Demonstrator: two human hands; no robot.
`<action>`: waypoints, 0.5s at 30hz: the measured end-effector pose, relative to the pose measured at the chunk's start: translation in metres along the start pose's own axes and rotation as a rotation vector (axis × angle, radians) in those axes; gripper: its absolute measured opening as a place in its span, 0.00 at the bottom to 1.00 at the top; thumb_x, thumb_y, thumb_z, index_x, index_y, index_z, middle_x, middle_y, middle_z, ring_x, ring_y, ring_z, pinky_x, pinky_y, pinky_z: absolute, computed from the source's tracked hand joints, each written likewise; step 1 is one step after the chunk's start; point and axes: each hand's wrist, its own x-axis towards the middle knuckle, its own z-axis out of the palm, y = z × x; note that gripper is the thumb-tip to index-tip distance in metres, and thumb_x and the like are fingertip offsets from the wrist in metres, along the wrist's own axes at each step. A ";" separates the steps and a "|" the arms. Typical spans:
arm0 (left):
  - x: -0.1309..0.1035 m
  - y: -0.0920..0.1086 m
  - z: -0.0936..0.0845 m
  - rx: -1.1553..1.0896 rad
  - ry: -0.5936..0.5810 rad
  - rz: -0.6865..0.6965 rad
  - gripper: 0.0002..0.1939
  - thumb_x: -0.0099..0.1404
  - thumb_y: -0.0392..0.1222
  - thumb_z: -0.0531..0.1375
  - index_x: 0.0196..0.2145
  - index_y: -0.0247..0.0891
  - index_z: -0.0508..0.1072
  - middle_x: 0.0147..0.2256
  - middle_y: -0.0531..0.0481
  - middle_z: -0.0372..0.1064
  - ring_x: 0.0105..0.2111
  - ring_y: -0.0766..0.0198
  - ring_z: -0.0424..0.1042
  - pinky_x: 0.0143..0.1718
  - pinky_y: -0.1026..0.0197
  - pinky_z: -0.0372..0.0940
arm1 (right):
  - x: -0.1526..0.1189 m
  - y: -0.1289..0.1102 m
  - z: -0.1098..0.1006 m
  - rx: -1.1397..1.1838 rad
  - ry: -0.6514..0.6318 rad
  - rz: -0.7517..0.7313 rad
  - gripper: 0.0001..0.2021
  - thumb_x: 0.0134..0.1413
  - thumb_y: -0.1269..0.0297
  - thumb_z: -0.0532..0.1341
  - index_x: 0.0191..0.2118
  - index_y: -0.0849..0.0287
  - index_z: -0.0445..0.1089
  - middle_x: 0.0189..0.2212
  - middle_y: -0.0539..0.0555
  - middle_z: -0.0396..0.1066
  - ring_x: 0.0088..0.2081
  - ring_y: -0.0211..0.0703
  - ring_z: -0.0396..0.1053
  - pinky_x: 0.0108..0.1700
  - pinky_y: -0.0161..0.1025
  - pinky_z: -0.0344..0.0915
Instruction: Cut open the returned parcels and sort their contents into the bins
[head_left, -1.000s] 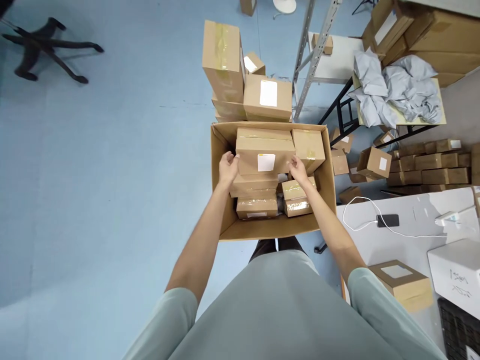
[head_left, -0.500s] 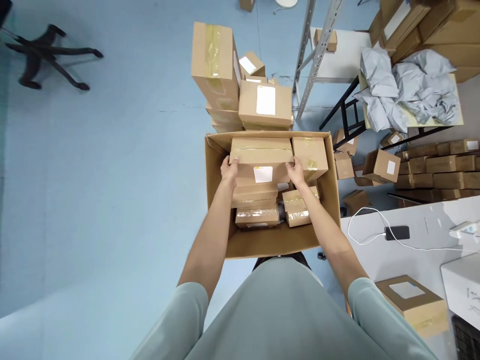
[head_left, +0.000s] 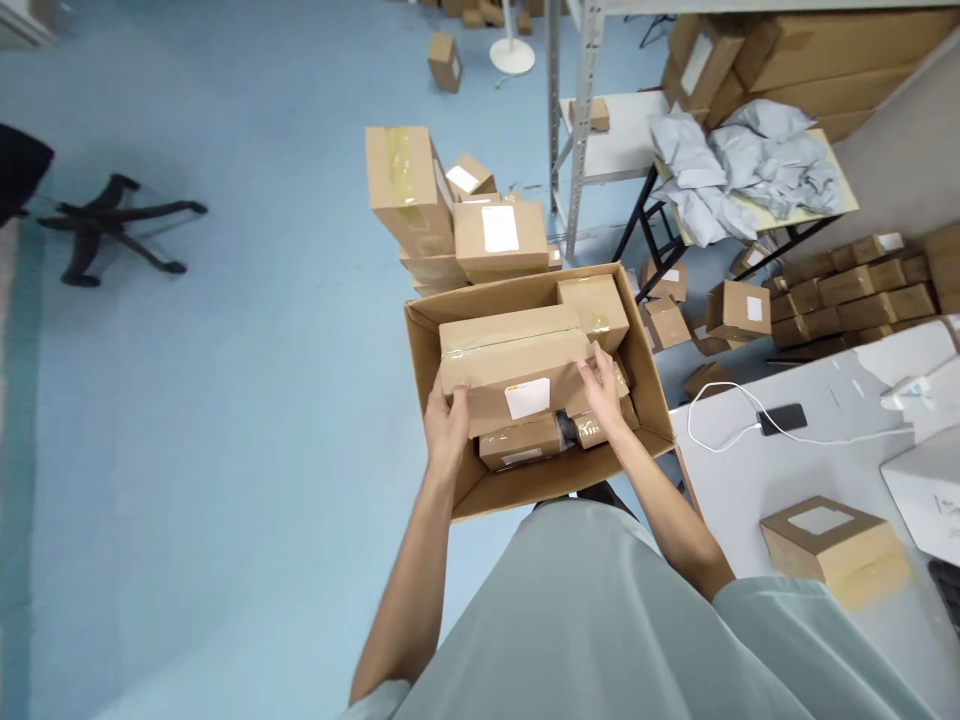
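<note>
Between my two hands is a long taped cardboard box (head_left: 487, 375) with a white label on its near side. My left hand (head_left: 445, 425) grips its left end, and my right hand (head_left: 600, 388) grips the right end. The box is raised within a large open carton (head_left: 517, 489), above other parcels. A smaller taped box (head_left: 596, 305) sits in the carton's far right corner. Below my hands, a small parcel (head_left: 519, 443) lies near the carton's front wall, with more small parcels beside it, partly covered by my right hand.
Stacked boxes (head_left: 499, 235) stand just beyond the carton. To the right are a white table (head_left: 735, 480) with a phone (head_left: 782, 419) and cable, and a small table with grey mailing bags (head_left: 772, 165). A metal rack (head_left: 581, 130) rises behind; a chair base (head_left: 112, 220) is at left.
My hands have lifted the long box and brought it nearer to me, covering parcels that showed before. The view has shifted and turned slightly.
</note>
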 end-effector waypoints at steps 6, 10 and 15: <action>-0.073 0.077 0.032 0.042 -0.136 0.197 0.30 0.82 0.55 0.60 0.77 0.52 0.73 0.71 0.43 0.77 0.73 0.45 0.74 0.80 0.45 0.65 | -0.108 -0.020 -0.106 0.099 0.360 -0.119 0.42 0.73 0.30 0.63 0.83 0.43 0.66 0.80 0.58 0.65 0.83 0.62 0.61 0.85 0.61 0.60; -0.108 0.122 0.095 0.017 -0.396 0.330 0.30 0.82 0.53 0.59 0.77 0.48 0.74 0.72 0.41 0.76 0.75 0.46 0.72 0.81 0.46 0.62 | -0.170 -0.008 -0.182 0.121 0.639 -0.119 0.44 0.71 0.28 0.64 0.80 0.48 0.71 0.80 0.61 0.66 0.82 0.64 0.62 0.85 0.63 0.60; -0.197 0.153 0.179 0.060 -0.687 0.453 0.30 0.81 0.53 0.60 0.75 0.48 0.76 0.71 0.39 0.76 0.75 0.42 0.72 0.81 0.42 0.62 | -0.258 0.026 -0.290 0.117 0.910 -0.083 0.42 0.70 0.28 0.66 0.78 0.48 0.75 0.79 0.61 0.69 0.81 0.64 0.64 0.84 0.64 0.60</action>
